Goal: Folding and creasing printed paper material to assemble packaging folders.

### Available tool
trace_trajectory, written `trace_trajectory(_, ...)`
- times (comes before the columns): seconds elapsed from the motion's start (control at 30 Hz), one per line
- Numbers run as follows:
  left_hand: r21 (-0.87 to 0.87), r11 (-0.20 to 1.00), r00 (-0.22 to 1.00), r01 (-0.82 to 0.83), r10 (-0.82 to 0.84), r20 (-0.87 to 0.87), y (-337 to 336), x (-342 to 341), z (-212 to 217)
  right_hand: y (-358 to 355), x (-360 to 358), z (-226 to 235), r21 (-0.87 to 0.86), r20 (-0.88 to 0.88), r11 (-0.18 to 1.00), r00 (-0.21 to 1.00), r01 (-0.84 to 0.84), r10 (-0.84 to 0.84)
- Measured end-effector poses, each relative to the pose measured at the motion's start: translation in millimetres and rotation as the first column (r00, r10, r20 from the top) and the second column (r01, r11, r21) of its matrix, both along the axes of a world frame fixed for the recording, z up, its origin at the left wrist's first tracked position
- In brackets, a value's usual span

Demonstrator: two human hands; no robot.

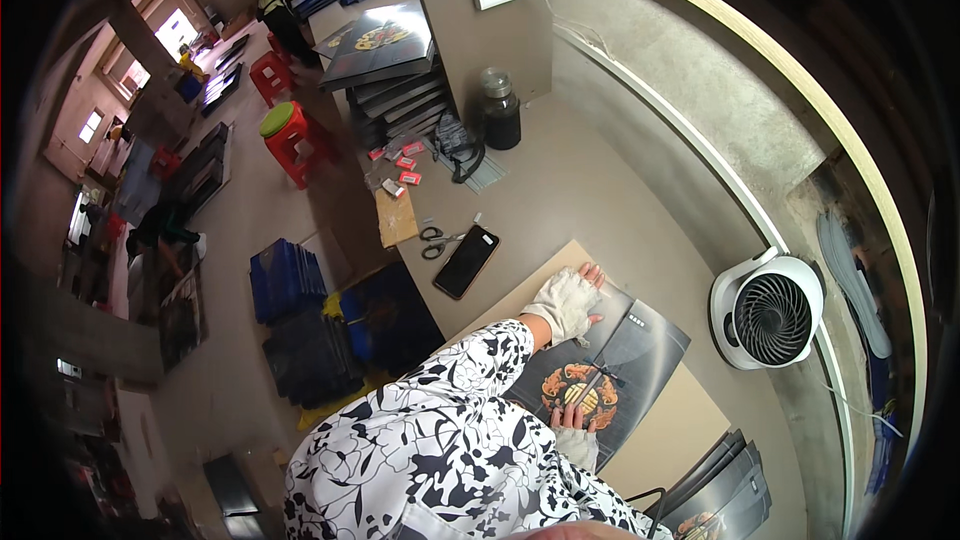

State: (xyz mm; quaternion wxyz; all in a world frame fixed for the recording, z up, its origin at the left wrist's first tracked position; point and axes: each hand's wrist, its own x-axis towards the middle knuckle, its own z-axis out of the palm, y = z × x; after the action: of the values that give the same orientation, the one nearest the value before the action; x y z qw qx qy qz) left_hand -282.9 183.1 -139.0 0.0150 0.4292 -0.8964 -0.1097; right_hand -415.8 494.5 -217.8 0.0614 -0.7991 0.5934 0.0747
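Observation:
A flat dark grey printed piece [645, 340], which looks like a paper bag, lies on a tan board [690, 405] on the table. It carries a round orange and gold emblem [560, 387], with a thin dark seam or cord running across it. My left hand [566, 304], in a whitish fingerless glove, rests with spread fingers at its far left edge. My right hand [577, 437], gloved the same way, lies with fingers stretched out over the lower part of the emblem. Neither hand visibly grips anything.
A phone [466, 262], scissors [436, 241], small red boxes [408, 164] and a dark jar [500, 115] stand farther off. A white fan [768, 312] is at the right. Printed pieces [725, 485] are stacked near right, blue ones [287, 280] left. A person [280, 0] works far back.

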Motion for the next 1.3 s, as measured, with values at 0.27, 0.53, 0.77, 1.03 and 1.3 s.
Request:
trace_trajectory(0.27, -0.033, 0.998, 0.998, -0.059, 0.058, -0.028, -52, -26, -11, 2, 3, 6, -0.006, 0.083, 0.999, 0.996, 0.034, -0.033)
trace_trajectory(0.53, -0.185, 0.982, 0.959, -0.024, -0.029, -0.283, -89, -39, 15, 7, 6, 4, 0.025, 0.102, 0.998, 0.993, 0.050, -0.052)
trace_trajectory(0.77, -0.161, 0.987, 0.962, 0.016, -0.059, -0.268, -112, -47, 6, 8, 6, 16, 0.011, 0.153, 0.998, 0.986, 0.068, -0.069)
trace_trajectory(1.03, -0.223, 0.971, 0.958, -0.082, 0.015, -0.287, -102, -45, -11, -10, 10, 51, 0.266, 0.197, 0.959, 0.969, 0.094, -0.149)
trace_trajectory(1.3, -0.142, 0.914, 0.912, -0.380, 0.345, -0.222, -33, -8, -41, -17, 15, 63, 0.273, 0.182, 0.955, 0.969, 0.113, -0.167)
